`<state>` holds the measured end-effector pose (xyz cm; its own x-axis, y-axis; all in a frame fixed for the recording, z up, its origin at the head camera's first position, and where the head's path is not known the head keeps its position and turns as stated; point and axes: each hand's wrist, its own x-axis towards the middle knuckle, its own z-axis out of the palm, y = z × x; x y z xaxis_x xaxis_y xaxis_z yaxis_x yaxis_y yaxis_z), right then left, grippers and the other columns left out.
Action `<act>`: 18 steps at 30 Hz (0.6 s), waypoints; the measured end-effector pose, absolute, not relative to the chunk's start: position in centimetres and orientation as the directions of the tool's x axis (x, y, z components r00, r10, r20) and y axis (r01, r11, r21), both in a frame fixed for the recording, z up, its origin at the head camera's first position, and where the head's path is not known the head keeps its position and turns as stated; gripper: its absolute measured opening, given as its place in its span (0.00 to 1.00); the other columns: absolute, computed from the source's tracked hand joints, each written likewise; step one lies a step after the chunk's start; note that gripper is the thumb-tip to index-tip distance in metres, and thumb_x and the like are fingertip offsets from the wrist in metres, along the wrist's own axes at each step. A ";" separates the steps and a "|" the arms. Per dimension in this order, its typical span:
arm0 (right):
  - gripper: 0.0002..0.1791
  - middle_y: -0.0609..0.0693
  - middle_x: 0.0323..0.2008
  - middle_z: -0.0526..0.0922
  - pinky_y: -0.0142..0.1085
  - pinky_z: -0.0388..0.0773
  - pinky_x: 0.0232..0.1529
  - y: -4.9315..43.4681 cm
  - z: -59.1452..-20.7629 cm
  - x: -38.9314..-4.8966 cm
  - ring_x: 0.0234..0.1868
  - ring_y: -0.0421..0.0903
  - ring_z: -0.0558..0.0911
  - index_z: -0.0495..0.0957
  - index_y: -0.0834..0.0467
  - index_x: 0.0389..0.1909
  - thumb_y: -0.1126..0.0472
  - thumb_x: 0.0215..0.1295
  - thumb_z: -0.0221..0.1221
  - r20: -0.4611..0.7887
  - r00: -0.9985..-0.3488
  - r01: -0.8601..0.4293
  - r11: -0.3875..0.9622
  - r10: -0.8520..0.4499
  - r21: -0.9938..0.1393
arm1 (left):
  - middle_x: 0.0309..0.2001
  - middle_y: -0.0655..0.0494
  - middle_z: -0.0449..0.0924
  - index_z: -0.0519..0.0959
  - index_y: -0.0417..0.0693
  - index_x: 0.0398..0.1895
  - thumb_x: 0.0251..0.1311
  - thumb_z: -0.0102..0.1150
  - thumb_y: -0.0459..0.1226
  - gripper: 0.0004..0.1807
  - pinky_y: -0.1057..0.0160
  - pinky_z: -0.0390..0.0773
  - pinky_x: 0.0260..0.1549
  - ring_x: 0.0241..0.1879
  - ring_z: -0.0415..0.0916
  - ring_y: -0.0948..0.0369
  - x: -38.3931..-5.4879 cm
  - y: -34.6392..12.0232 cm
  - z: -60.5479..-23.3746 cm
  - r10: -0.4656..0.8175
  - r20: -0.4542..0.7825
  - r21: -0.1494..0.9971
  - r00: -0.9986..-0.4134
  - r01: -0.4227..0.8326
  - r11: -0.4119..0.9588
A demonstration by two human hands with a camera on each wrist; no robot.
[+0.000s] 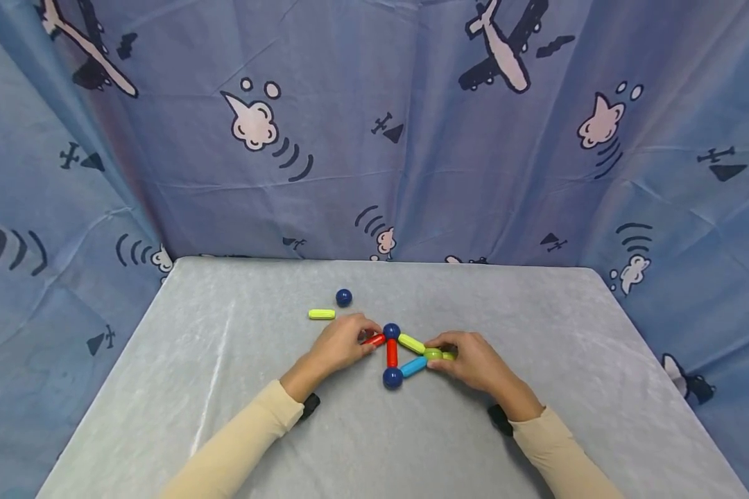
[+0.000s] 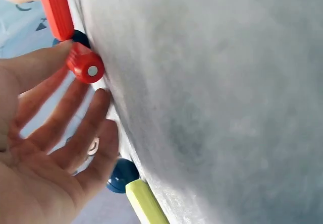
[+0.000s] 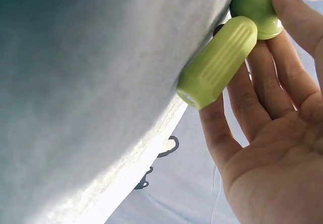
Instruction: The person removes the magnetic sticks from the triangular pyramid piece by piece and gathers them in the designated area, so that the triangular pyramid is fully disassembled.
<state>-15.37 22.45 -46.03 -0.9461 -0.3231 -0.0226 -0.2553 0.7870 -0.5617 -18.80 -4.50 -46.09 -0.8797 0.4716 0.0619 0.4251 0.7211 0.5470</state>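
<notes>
A triangle of magnetic rods and balls lies on the table. Its left side is a red rod (image 1: pixel 392 353) between two dark blue balls (image 1: pixel 392 378); a yellow-green rod (image 1: pixel 411 343) and a blue rod (image 1: pixel 415 366) run to a green ball (image 1: pixel 433 354). My left hand (image 1: pixel 345 342) pinches another red rod (image 2: pixel 85 65), which reaches the upper blue ball (image 1: pixel 391 331). Thumb and fingers of my right hand (image 1: pixel 474 360) pinch the green ball (image 3: pixel 256 9). From that ball a second yellow-green rod (image 3: pixel 218 62) sticks out toward the palm.
Beyond my left hand, a loose dark blue ball (image 1: pixel 344 298) and a loose yellow-green rod (image 1: pixel 321 314) lie on the grey cloth-covered table (image 1: pixel 237 416). A blue curtain (image 1: pixel 324 138) with printed planes hangs behind and at both sides.
</notes>
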 end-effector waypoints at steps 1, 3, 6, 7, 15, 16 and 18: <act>0.17 0.45 0.44 0.88 0.44 0.82 0.50 22.4 -46.0 -15.4 0.45 0.42 0.84 0.87 0.50 0.47 0.55 0.55 0.73 -0.022 -0.946 -0.256 0.787 -0.323 -0.561 | 0.37 0.57 0.84 0.87 0.53 0.47 0.54 0.73 0.38 0.15 0.62 0.77 0.38 0.38 0.79 0.60 -18.8 -4.5 -46.2 0.464 0.062 0.543 -0.884 0.420 0.728; 0.17 0.45 0.44 0.88 0.44 0.82 0.50 22.4 -46.0 -15.3 0.45 0.42 0.84 0.87 0.51 0.47 0.55 0.55 0.73 -0.021 -0.947 -0.255 0.786 -0.322 -0.563 | 0.37 0.57 0.84 0.87 0.53 0.46 0.54 0.73 0.38 0.15 0.62 0.76 0.37 0.37 0.79 0.60 -18.7 -4.5 -46.4 0.452 0.059 0.545 -0.890 0.408 0.732; 0.17 0.45 0.44 0.88 0.44 0.82 0.50 22.5 -46.1 -15.3 0.45 0.42 0.84 0.87 0.50 0.47 0.55 0.55 0.73 -0.025 -0.948 -0.249 0.790 -0.316 -0.561 | 0.37 0.57 0.86 0.87 0.53 0.45 0.54 0.73 0.38 0.13 0.62 0.77 0.38 0.38 0.79 0.60 -18.6 -4.6 -46.6 0.439 0.058 0.566 -0.897 0.392 0.725; 0.17 0.45 0.44 0.88 0.44 0.82 0.50 22.5 -46.1 -15.2 0.45 0.42 0.84 0.87 0.50 0.46 0.55 0.55 0.73 -0.028 -0.949 -0.244 0.790 -0.313 -0.562 | 0.37 0.57 0.86 0.87 0.53 0.44 0.54 0.73 0.38 0.13 0.62 0.77 0.39 0.38 0.79 0.61 -18.6 -4.7 -46.6 0.436 0.057 0.572 -0.898 0.388 0.723; 0.17 0.45 0.44 0.88 0.44 0.82 0.50 22.4 -46.1 -15.2 0.45 0.42 0.84 0.87 0.50 0.46 0.55 0.54 0.73 -0.022 -0.951 -0.244 0.790 -0.310 -0.562 | 0.37 0.59 0.87 0.88 0.53 0.42 0.54 0.73 0.39 0.11 0.62 0.77 0.40 0.37 0.80 0.62 -18.7 -4.9 -47.1 0.418 0.066 0.594 -0.906 0.373 0.713; 0.17 0.45 0.44 0.88 0.44 0.82 0.50 22.4 -46.1 -15.2 0.45 0.42 0.84 0.87 0.50 0.46 0.55 0.54 0.73 -0.020 -0.951 -0.245 0.790 -0.309 -0.562 | 0.37 0.59 0.87 0.88 0.53 0.42 0.54 0.73 0.38 0.11 0.62 0.77 0.40 0.37 0.80 0.62 -18.7 -4.9 -47.1 0.415 0.069 0.596 -0.907 0.371 0.712; 0.17 0.45 0.44 0.88 0.44 0.82 0.50 22.4 -46.1 -15.3 0.45 0.42 0.84 0.87 0.50 0.46 0.55 0.54 0.73 -0.018 -0.951 -0.246 0.790 -0.310 -0.562 | 0.37 0.59 0.87 0.88 0.54 0.42 0.54 0.73 0.39 0.11 0.62 0.78 0.40 0.37 0.80 0.63 -18.7 -4.9 -47.1 0.408 0.069 0.600 -0.910 0.365 0.712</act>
<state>-15.28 22.36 -46.13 -0.9507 -0.3096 -0.0183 -0.2464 0.7898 -0.5617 -18.75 -4.92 -47.10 -0.9103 0.4082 0.0690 0.3649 0.7123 0.5996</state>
